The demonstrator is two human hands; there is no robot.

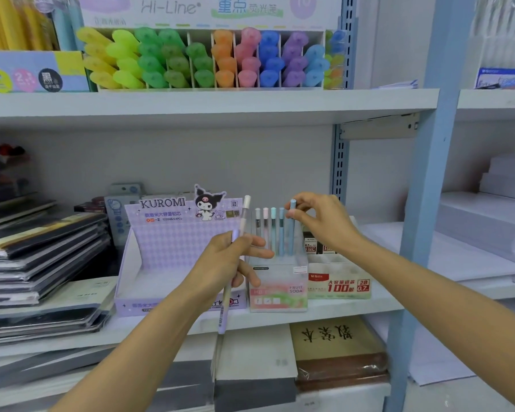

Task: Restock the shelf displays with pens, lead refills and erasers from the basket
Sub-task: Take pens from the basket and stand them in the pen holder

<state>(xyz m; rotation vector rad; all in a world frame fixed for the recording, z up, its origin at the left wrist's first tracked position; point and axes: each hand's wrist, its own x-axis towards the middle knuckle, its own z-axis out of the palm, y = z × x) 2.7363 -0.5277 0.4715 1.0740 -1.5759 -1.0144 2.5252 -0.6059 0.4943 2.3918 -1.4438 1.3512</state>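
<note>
Pale blue is the pen we pinch by its cap with our right hand, thumb and fingertips closed on it. It stands upright with its lower end in the pastel display box on the shelf, just right of four other pens. Our left hand grips more pens, tilted, in front of the purple Kuromi box.

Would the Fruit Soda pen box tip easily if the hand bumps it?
Probably yes: the Fruit Soda box is small and looks like light card, with tall pens standing well above it. The right hand pinching one pen could drag it.
</note>
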